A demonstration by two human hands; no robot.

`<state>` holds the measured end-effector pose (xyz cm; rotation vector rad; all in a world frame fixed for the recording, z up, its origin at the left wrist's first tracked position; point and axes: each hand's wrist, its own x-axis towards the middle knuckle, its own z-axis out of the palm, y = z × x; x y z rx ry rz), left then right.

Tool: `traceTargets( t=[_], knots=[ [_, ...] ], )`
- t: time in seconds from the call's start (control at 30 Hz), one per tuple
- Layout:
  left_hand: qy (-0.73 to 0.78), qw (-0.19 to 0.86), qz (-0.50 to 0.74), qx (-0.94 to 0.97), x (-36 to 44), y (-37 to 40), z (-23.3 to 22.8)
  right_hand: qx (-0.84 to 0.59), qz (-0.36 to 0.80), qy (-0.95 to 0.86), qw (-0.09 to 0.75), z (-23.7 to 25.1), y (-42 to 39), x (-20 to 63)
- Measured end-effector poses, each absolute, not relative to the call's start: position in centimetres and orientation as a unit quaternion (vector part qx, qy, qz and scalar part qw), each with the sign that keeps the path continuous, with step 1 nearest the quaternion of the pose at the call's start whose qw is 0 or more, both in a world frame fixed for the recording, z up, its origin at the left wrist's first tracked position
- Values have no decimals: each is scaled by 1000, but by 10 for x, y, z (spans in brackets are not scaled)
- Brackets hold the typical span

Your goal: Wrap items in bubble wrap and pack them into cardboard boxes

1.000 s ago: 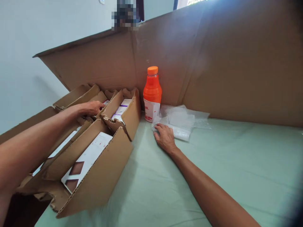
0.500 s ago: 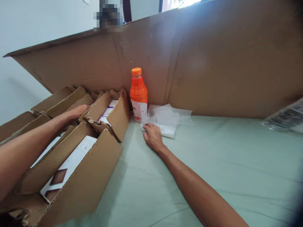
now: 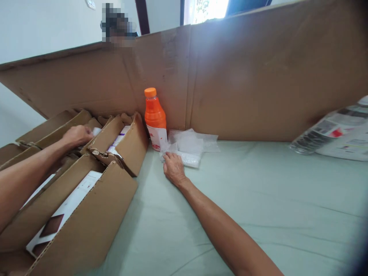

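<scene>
My left hand (image 3: 77,136) is over the cardboard boxes, its fingers closed on a small white thing (image 3: 96,131) whose kind I cannot make out. Below it, white cartons (image 3: 77,195) stand in a cardboard box (image 3: 94,214). A narrower box (image 3: 139,147) behind holds white packs with purple edges (image 3: 118,141). On the green cloth, my right hand (image 3: 174,167) lies with its fingers forward on the near left edge of some clear bubble wrap bags (image 3: 191,147). Just beyond its fingertips stands an upright orange bottle (image 3: 155,119) with a white label.
A tall cardboard panel (image 3: 244,76) runs along the back. A clear plastic bottle (image 3: 330,130) lies on its side at the right. More open boxes (image 3: 54,124) stand at the far left. Above the panel shows part of a person (image 3: 119,25), blurred out.
My left hand has risen out of the box, and a white thing now shows at its fingers. My right hand stays on the bubble wrap. The view has turned right.
</scene>
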<state>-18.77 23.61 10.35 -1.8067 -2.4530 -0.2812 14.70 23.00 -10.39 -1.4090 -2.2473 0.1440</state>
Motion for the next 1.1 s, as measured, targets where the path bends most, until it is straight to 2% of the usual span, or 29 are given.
traceTargets(
  t=[0.07,0.13,0.2,0.27,0.33,0.4,0.47,0.57,0.67,0.73,0.87,0.97,1.03,1.1],
  knots=[
    [-829,68,-120,-542,-182,220,123,-514,51,-819,250,-104,229,147],
    [-836,90,-224,-493,-168,201,142,-505,54,-815,279,-105,228,146],
    [-805,91,-357,-466,-143,183,154,-483,71,-805,336,-105,228,145],
    [-749,60,-422,-507,-110,167,158,-459,118,-777,415,-99,231,145],
    [-694,11,-407,-594,-75,159,154,-433,226,-720,492,-86,236,148],
    [-649,-37,-370,-664,-42,160,145,-374,390,-637,549,-66,239,153],
    [-620,-73,-354,-697,-14,167,133,-276,534,-566,564,-44,239,158],
    [-581,-157,-340,-723,8,176,121,-206,603,-532,557,-22,235,162],
    [-569,-219,-355,-709,-6,168,128,-288,548,-545,566,-22,238,172],
    [-599,-202,-385,-673,-36,150,141,-385,463,-573,556,-32,248,184],
    [-717,-90,-384,-574,-126,101,160,-627,168,-609,456,-57,265,201],
    [-777,-85,-333,-527,-186,70,150,-620,-43,-668,411,-69,260,196],
    [-791,-107,-298,-523,-211,61,135,-564,-100,-730,373,-76,253,186],
    [-797,-117,-254,-535,-226,60,119,-533,-100,-781,311,-84,248,176]
  ],
)
